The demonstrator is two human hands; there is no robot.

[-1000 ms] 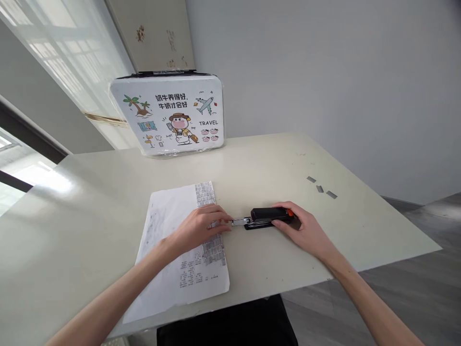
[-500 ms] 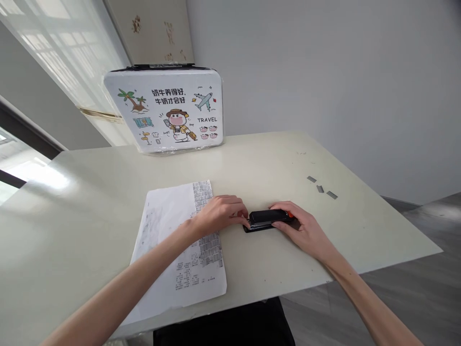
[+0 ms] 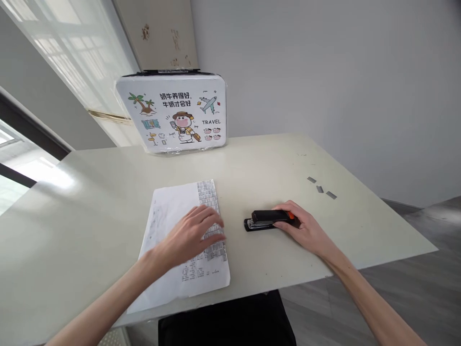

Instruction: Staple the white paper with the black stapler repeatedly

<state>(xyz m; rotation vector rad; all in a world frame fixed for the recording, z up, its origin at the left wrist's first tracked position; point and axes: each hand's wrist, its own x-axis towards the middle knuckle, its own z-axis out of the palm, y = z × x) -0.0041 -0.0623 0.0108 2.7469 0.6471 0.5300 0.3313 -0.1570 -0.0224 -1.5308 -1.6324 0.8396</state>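
A black stapler (image 3: 265, 218) with an orange part at its back end lies on the table, its front end pointing left. My right hand (image 3: 301, 226) grips the back end, thumb on the near side and fingers on the far side. Left of the stapler, my left hand (image 3: 196, 230) is over a paper sheet (image 3: 169, 202), fingers apart and nothing in them. Printed text and a band of many staples (image 3: 206, 192) show along the sheet's right side. Part of that band is hidden under my left hand.
Several small grey staple strips (image 3: 320, 189) lie on the right of the table (image 3: 266, 163). At the back left stands a white case with cartoon prints (image 3: 173, 113), near the wall. The table's near edge has a black seat (image 3: 226, 322) below it.
My left hand has left the front end of the stapler and moved left over the paper, its fingers opening. My right hand still holds the stapler in about the same place.
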